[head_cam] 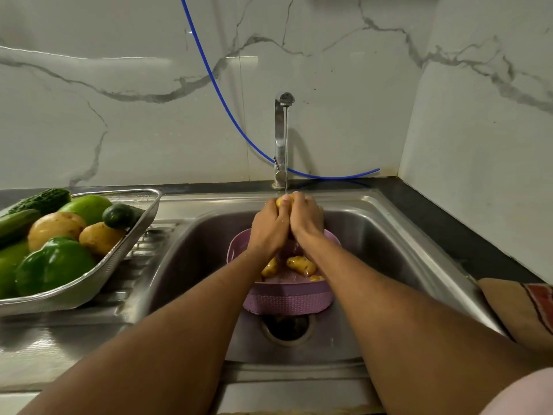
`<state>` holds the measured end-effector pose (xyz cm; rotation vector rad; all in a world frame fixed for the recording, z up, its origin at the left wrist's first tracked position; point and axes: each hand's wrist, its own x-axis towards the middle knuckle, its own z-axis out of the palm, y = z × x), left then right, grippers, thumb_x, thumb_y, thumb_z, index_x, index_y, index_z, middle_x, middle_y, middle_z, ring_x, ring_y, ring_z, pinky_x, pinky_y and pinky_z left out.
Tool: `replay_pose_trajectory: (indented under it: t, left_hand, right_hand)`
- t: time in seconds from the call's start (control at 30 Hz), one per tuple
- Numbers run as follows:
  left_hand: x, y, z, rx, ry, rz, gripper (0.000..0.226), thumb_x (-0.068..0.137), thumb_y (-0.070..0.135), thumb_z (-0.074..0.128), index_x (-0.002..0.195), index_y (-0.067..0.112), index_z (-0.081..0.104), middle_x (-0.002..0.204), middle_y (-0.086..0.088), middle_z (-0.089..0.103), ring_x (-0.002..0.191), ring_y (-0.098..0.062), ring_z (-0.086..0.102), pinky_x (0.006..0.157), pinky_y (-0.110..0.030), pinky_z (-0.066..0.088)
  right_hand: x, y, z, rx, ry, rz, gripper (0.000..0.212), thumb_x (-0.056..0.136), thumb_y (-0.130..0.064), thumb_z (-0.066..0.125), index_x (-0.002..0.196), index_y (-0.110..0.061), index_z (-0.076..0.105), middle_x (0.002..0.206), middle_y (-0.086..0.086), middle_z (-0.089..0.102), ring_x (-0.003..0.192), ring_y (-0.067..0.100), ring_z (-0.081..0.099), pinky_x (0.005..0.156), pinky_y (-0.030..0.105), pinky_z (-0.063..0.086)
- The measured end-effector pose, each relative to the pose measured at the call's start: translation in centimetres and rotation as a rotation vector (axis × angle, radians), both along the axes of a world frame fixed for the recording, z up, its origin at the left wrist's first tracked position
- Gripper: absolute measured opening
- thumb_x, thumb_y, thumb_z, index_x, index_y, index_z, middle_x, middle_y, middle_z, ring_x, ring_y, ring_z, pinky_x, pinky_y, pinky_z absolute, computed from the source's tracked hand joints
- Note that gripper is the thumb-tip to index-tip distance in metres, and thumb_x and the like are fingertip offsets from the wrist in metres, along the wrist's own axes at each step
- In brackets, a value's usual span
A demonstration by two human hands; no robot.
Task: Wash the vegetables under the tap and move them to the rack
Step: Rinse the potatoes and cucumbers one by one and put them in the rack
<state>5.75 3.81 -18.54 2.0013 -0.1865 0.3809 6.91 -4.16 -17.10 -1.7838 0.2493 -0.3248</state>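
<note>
Your left hand [269,224] and right hand [306,218] meet over the middle of the sink [389,235], and together their fingers curl round a small yellow potato [283,201], which shows only as a sliver between your fingertips. The thin stream from the tap [281,139] falls straight onto that potato. Directly below your wrists, a purple basket [287,298] sits in the sink basin, just behind the drain [287,327], and it holds more small potatoes [300,265], wet and partly hidden by your forearms. To your left, the metal rack [113,265] rests on the ribbed draining board beside the basin. It carries two large potatoes [57,227], a green bell pepper [55,265], a dark cucumber [119,215], a bitter gourd [45,200] and other green produce, all piled touching one another. A blue hose [215,85] runs down the marble wall behind the tap and lies along the dark bench at the back. A patterned cloth [523,310] lies at the sink's right edge.
</note>
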Motion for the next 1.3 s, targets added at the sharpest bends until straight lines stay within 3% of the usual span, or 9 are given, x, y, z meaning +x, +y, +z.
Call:
replay_pose_trajectory:
  t: [0.13, 0.33, 0.47, 0.6, 0.7, 0.83, 1.0, 1.13, 1.3]
  left_hand:
    - [0.7, 0.2, 0.0, -0.143, 0.211, -0.039, 0.065, 0.106, 0.059, 0.025, 0.136, 0.012, 0.059, 0.125, -0.009, 0.068, 0.112, -0.022, 0.064, 0.103, -0.045, 0.052]
    - [0.1, -0.2, 0.3, -0.598, 0.636, -0.215, 0.055, 0.106, 0.054, 0.037, 0.129, 0.012, 0.064, 0.124, -0.016, 0.069, 0.121, -0.031, 0.061, 0.109, -0.044, 0.048]
    - [0.5, -0.8, 0.0, -0.515, 0.458, -0.161, 0.049, 0.109, 0.046, 0.034, 0.128, 0.009, 0.061, 0.122, -0.008, 0.068, 0.118, -0.026, 0.062, 0.106, -0.045, 0.051]
    - [0.2, -0.3, 0.2, -0.238, 0.162, -0.058, 0.040, 0.109, 0.046, 0.037, 0.119, 0.014, 0.058, 0.102, -0.001, 0.067, 0.096, -0.015, 0.065, 0.078, -0.028, 0.055]
    - [-0.3, 0.2, 0.0, -0.059, 0.001, -0.073, 0.038, 0.106, 0.051, 0.040, 0.121, 0.019, 0.055, 0.106, 0.000, 0.066, 0.095, -0.015, 0.064, 0.078, -0.028, 0.052]
    - [-0.1, 0.4, 0.1, 0.026, -0.079, -0.109, 0.031, 0.104, 0.055, 0.043, 0.118, 0.030, 0.054, 0.106, 0.007, 0.064, 0.096, -0.010, 0.062, 0.084, -0.031, 0.053]
    - [0.5, 0.9, -0.4, -0.115, 0.014, -0.031, 0.034, 0.107, 0.043, 0.035, 0.109, 0.022, 0.061, 0.100, -0.005, 0.064, 0.093, -0.019, 0.063, 0.090, -0.044, 0.057]
    - [0.8, 0.9, 1.1, -0.330, 0.214, 0.028, 0.034, 0.111, 0.034, 0.030, 0.115, 0.015, 0.058, 0.098, -0.009, 0.060, 0.095, -0.021, 0.062, 0.095, -0.044, 0.056]
    - [0.6, 0.2, 0.7, -0.329, 0.278, 0.006, 0.049, 0.110, 0.047, 0.026, 0.121, 0.011, 0.058, 0.109, -0.015, 0.066, 0.106, -0.028, 0.066, 0.100, -0.049, 0.054]
  right_hand:
    - [-0.4, -0.3, 0.0, -0.311, -0.043, -0.035, 0.042, 0.106, -0.046, 0.036, 0.124, -0.018, 0.062, 0.128, 0.008, 0.051, 0.108, 0.027, 0.058, 0.080, 0.036, 0.040]
    - [-0.4, -0.1, -0.7, -0.531, -0.279, 0.042, 0.031, 0.108, -0.031, 0.043, 0.112, -0.014, 0.069, 0.113, 0.006, 0.066, 0.105, 0.021, 0.061, 0.091, 0.041, 0.052]
    - [-0.4, 0.2, -0.8, -0.341, -0.294, 0.051, 0.030, 0.109, -0.026, 0.042, 0.118, -0.016, 0.068, 0.116, 0.003, 0.068, 0.106, 0.015, 0.062, 0.093, 0.032, 0.050]
    - [-0.9, 0.3, 0.2, -0.018, -0.189, 0.084, 0.033, 0.110, -0.030, 0.037, 0.117, -0.018, 0.068, 0.111, 0.001, 0.068, 0.103, 0.014, 0.062, 0.090, 0.030, 0.049]
    - [-0.8, -0.4, 0.7, 0.233, 0.015, 0.093, 0.031, 0.106, -0.040, 0.041, 0.098, -0.021, 0.065, 0.104, 0.010, 0.068, 0.095, 0.020, 0.064, 0.081, 0.034, 0.053]
    - [-0.9, -1.0, 0.1, 0.573, 0.292, 0.189, 0.058, 0.087, -0.064, 0.055, 0.119, -0.017, 0.065, 0.112, 0.016, 0.071, 0.103, 0.030, 0.067, 0.089, 0.047, 0.059]
    - [-0.6, -1.1, -0.2, 0.206, 0.244, 0.197, 0.058, 0.099, -0.058, 0.042, 0.129, -0.011, 0.057, 0.114, 0.016, 0.065, 0.104, 0.028, 0.065, 0.089, 0.040, 0.056]
    - [-0.5, -0.4, 0.4, 0.011, 0.169, 0.182, 0.053, 0.104, -0.054, 0.036, 0.124, -0.009, 0.058, 0.109, 0.013, 0.064, 0.091, 0.022, 0.061, 0.072, 0.031, 0.046]
    - [-0.6, -0.2, 0.2, 0.135, 0.228, 0.120, 0.041, 0.106, -0.050, 0.037, 0.114, -0.013, 0.053, 0.087, 0.007, 0.058, 0.078, 0.018, 0.058, 0.069, 0.031, 0.046]
